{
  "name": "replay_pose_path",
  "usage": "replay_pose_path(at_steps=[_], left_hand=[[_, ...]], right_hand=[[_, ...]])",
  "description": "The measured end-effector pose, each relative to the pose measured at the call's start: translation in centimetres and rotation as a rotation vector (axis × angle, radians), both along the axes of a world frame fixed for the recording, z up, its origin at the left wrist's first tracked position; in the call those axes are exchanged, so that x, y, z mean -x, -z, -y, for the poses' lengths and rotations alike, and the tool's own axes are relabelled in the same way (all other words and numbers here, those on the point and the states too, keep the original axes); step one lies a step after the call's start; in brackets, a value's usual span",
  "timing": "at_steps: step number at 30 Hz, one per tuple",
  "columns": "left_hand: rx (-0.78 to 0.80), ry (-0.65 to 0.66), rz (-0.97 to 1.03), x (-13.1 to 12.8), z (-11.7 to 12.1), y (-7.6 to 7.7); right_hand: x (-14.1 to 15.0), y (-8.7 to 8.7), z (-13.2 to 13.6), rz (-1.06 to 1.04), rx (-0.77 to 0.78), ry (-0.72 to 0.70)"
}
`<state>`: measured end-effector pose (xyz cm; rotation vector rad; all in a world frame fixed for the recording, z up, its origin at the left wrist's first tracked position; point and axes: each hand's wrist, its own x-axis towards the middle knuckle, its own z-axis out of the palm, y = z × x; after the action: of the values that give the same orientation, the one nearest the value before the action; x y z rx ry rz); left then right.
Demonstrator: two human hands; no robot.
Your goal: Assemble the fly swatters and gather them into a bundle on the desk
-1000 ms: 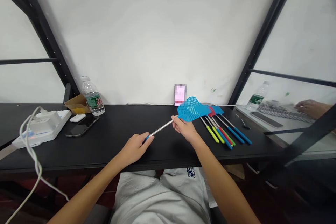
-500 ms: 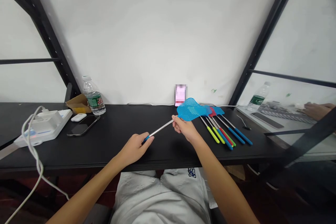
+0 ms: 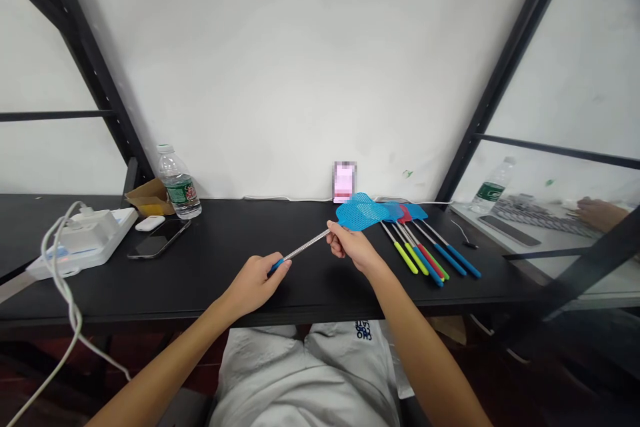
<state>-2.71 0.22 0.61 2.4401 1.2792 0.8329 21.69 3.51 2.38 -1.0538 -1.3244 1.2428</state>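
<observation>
A blue fly swatter [image 3: 362, 212] with a perforated head and a thin metal shaft is held slantwise above the black desk [image 3: 220, 240]. My left hand [image 3: 263, 280] is closed around its blue handle. My right hand [image 3: 350, 243] pinches the shaft close to the swatter's head. Just to the right lie several more fly swatters [image 3: 417, 255] in a fan, with yellow, blue, red and green handles pointing toward me. Their heads overlap at the back, partly hidden behind the held one.
At the left are a power strip [image 3: 95, 243] with white cables, a phone [image 3: 159, 239], a white earbud case [image 3: 150, 223], a cardboard box [image 3: 150, 199] and a water bottle [image 3: 179, 187]. A lit phone [image 3: 345, 180] leans on the wall. Another person's hand [image 3: 597, 213] shows at far right.
The held swatter's head has dipped and turned slightly, showing a flatter outline. Both hands keep their grip in nearly the same place; the other swatters have not moved.
</observation>
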Motion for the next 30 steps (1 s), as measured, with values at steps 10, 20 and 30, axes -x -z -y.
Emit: replay_pose_path(at_steps=[10, 20, 30], left_hand=[[-0.046, -0.003, 0.01, 0.19, -0.09, 0.2], [-0.07, -0.01, 0.023, 0.16, 0.1, 0.16], [-0.062, -0.011, 0.013, 0.2, 0.14, 0.08]], right_hand=[[-0.2, -0.12, 0.18, 0.101, 0.026, -0.004], [-0.38, 0.34, -0.17, 0.132, 0.048, -0.011], [-0.43, 0.18, -0.01, 0.137, 0.055, -0.028]])
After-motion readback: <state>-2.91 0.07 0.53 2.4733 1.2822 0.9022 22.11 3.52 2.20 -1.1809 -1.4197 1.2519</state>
